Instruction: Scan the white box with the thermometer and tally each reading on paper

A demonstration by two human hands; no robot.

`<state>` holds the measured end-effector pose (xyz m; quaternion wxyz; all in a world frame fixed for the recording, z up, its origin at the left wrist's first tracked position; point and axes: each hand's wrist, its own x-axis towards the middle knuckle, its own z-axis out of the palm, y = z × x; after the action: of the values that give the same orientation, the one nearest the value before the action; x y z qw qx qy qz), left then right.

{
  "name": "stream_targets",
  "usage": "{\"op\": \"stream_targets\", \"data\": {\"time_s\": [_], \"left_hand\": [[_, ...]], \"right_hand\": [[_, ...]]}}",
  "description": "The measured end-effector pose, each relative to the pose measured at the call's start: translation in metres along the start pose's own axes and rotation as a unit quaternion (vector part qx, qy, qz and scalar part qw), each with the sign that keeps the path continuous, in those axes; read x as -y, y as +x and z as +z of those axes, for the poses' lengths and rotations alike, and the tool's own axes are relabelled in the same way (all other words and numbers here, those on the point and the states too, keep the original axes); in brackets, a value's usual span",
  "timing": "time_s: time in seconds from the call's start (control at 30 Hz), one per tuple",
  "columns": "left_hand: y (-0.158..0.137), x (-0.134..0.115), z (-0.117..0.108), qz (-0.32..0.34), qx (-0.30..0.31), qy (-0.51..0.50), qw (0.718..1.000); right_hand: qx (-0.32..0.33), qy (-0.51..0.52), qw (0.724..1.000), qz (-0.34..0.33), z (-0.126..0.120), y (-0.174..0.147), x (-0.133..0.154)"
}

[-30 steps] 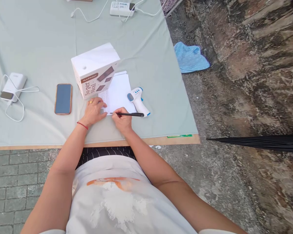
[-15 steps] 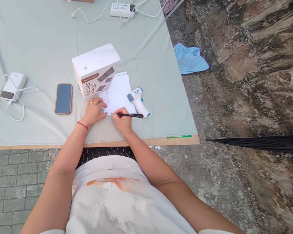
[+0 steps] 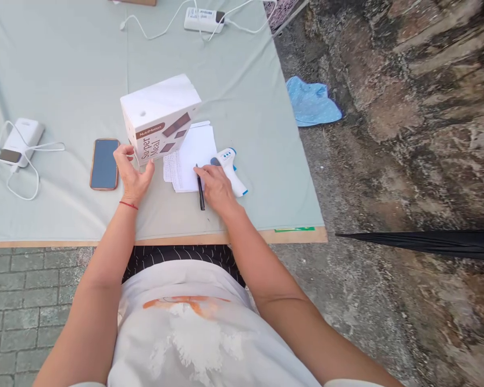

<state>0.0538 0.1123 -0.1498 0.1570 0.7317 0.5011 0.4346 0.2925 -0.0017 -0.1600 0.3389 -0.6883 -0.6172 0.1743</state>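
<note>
My left hand (image 3: 133, 174) is at the near lower corner of a white "Super Meal" box (image 3: 161, 97), thumb at its printed front and curled fingers at its left side. The box stands upright on the table. A black pen (image 3: 201, 196) lies across the near part of a white sheet of paper (image 3: 193, 150). My right hand (image 3: 215, 185) is over the paper just right of the pen, fingers stretched out, with a fingertip by the pen's far end. A white and blue infrared thermometer (image 3: 234, 174) lies beside that hand, partly covered by it.
A phone (image 3: 105, 164) lies left of the box. Power banks with white cables lie at the left (image 3: 24, 140) and far side (image 3: 201, 20) of the cloth-covered table (image 3: 56, 215). A blue cloth (image 3: 312, 102) and a folded black umbrella-like shape (image 3: 419, 242) are to the right.
My left hand has moved from the paper's left edge up and left to the box corner. The pen has turned from sideways to pointing away, and my right hand has loosened from its writing grip.
</note>
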Motion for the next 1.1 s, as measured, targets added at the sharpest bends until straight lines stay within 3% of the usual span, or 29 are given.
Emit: {"op": "stream_targets", "data": {"time_s": [0.1,0.2,0.33,0.5,0.63,0.73,0.8,0.9,1.1], "left_hand": [[0.005,0.014,0.008,0.01,0.086,-0.034,0.996],[0.008,0.027,0.016,-0.009,0.144,-0.072,0.987],[0.011,0.036,0.022,-0.018,0.124,-0.119,0.985],[0.01,0.028,0.02,-0.036,0.087,-0.129,0.987],[0.011,0.019,0.009,-0.103,0.068,-0.174,0.977],[0.012,0.013,0.002,-0.103,0.058,-0.168,0.979],[0.013,0.009,0.0,-0.079,0.053,-0.15,0.984],[0.013,0.006,0.0,-0.061,0.057,-0.127,0.988],[0.011,0.008,0.005,-0.062,0.057,-0.154,0.985]], "right_hand": [[-0.045,-0.021,0.999,-0.005,-0.004,-0.008,-0.001],[-0.124,-0.091,0.987,0.051,-0.014,-0.016,-0.01],[-0.089,-0.148,0.973,0.153,-0.027,-0.019,-0.037],[-0.076,-0.103,0.964,0.233,-0.03,-0.008,-0.053],[-0.096,0.057,0.954,0.28,-0.032,0.005,-0.019],[-0.078,0.284,0.926,0.234,-0.027,0.009,0.024],[-0.014,0.381,0.902,0.202,-0.018,0.009,0.05],[0.034,0.421,0.887,0.184,-0.002,0.01,0.076],[0.018,0.417,0.884,0.213,0.015,0.013,0.088]]}}
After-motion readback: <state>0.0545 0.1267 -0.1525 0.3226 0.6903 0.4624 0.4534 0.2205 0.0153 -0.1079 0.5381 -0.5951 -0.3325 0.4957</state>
